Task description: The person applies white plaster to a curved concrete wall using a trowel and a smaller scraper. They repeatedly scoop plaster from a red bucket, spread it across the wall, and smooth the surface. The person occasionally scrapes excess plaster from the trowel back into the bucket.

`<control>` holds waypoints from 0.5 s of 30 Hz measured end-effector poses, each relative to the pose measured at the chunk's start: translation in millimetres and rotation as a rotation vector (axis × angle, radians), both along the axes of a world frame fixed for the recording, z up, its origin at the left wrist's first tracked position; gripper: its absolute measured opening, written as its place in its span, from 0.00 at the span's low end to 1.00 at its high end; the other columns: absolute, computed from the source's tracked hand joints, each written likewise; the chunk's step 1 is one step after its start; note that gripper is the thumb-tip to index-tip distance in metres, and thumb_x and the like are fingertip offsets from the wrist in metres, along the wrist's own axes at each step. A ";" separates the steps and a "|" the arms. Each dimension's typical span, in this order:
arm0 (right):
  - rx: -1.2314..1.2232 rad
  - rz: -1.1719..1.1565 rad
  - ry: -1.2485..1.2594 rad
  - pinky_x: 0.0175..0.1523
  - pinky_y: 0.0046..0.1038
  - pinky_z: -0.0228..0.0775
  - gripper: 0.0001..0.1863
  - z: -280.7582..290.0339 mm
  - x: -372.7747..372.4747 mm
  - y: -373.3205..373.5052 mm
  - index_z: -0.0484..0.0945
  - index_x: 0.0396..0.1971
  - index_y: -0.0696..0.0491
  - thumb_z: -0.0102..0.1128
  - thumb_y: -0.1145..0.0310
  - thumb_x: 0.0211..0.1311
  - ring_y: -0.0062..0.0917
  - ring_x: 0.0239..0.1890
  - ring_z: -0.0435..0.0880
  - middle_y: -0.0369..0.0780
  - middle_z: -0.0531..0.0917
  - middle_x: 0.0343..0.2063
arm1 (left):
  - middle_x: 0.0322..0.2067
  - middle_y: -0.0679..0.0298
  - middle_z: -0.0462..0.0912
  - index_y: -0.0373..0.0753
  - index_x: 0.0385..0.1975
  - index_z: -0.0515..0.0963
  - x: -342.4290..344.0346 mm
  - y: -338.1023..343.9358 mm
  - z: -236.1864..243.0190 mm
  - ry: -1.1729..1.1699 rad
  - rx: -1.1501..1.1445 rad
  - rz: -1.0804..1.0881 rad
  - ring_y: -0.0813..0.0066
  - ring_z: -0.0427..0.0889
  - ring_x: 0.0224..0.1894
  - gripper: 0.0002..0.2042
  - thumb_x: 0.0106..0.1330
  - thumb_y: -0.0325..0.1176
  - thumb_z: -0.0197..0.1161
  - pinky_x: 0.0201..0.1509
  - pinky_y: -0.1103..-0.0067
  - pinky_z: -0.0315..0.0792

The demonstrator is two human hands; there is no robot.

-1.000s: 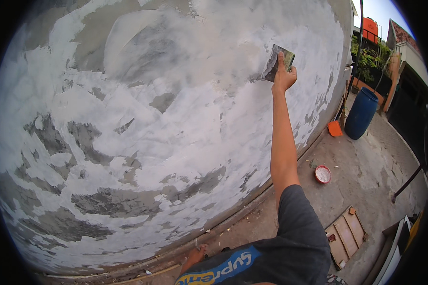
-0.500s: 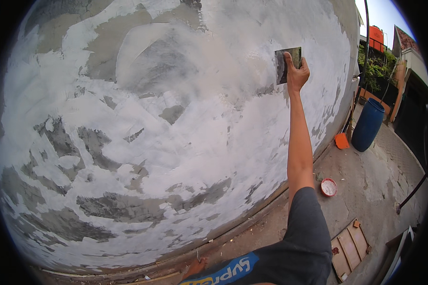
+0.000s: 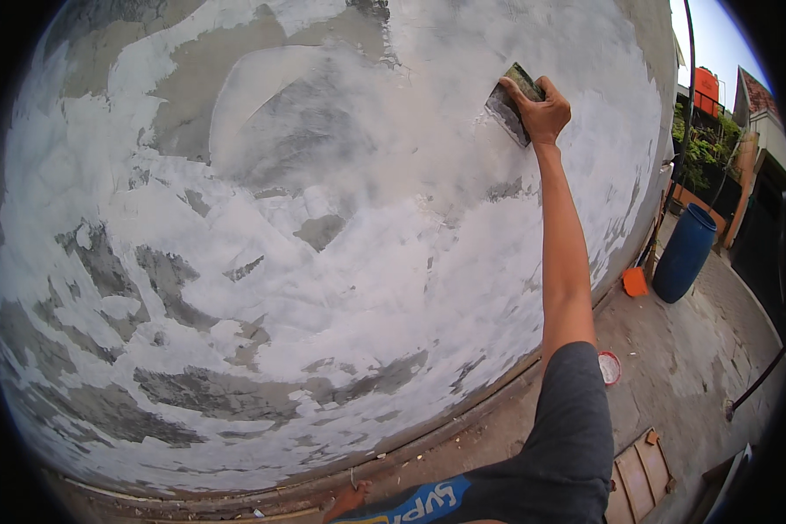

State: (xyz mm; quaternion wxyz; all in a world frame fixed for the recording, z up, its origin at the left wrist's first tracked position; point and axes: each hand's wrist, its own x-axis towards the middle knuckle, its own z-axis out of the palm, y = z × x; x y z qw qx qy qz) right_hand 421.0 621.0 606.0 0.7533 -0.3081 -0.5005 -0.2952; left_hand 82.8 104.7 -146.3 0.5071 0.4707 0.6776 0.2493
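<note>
One arm (image 3: pixel 568 236) is reaching up; right hand (image 3: pixel 546 115) is gripping dark scraper plate (image 3: pixel 505 112) at white-smeared wall (image 3: pixel 367 253), thumb in front. Sleeve (image 3: pixel 576 393) is partly hiding bowl (image 3: pixel 610 368). Left hand: can't tell. Versus last frame, plate is leaning left, previously upright.

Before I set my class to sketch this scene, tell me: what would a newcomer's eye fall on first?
Probably the large grey wall smeared with patchy white coating, filling most of the view from the left through the centre. Next, at its upper right, the person's bare right hand gripping a flat, dark, rectangular plate. Then, toward the right edge, the tall blue barrel standing on the ground beside a small bright orange object.
</note>
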 end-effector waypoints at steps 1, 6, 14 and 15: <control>-0.063 0.006 0.058 0.20 0.27 0.60 0.34 3.5 8.3 4.3 0.70 0.10 0.52 0.75 0.35 0.34 0.26 0.11 0.66 0.36 0.70 0.07 | 0.38 0.61 0.85 0.41 0.54 0.75 -0.1 1.2 0.1 0.027 0.001 -0.020 0.66 0.83 0.39 0.26 0.75 0.53 0.36 0.46 0.72 0.75; -0.077 0.202 0.332 0.22 0.24 0.60 0.33 1.6 35.3 -7.6 0.72 0.10 0.53 0.76 0.38 0.37 0.16 0.13 0.66 0.31 0.73 0.08 | 0.37 0.61 0.85 0.42 0.55 0.75 4.6 3.7 -24.2 -0.029 0.040 0.001 0.65 0.83 0.42 0.26 0.75 0.52 0.36 0.48 0.71 0.74; 0.085 0.106 -0.198 0.19 0.22 0.57 0.33 -19.2 -7.9 -22.6 0.66 0.09 0.53 0.81 0.43 0.33 0.19 0.12 0.60 0.33 0.66 0.07 | 0.37 0.59 0.85 0.42 0.54 0.74 12.3 10.3 -0.3 -0.004 -0.099 -0.052 0.65 0.84 0.35 0.27 0.75 0.54 0.33 0.41 0.70 0.76; 0.105 0.096 -0.152 0.18 0.22 0.58 0.33 -13.6 -12.7 -15.8 0.67 0.09 0.53 0.81 0.42 0.33 0.21 0.11 0.60 0.33 0.66 0.07 | 0.36 0.59 0.85 0.42 0.54 0.74 13.4 12.9 11.8 0.017 -0.089 -0.070 0.64 0.84 0.35 0.28 0.75 0.55 0.32 0.41 0.70 0.75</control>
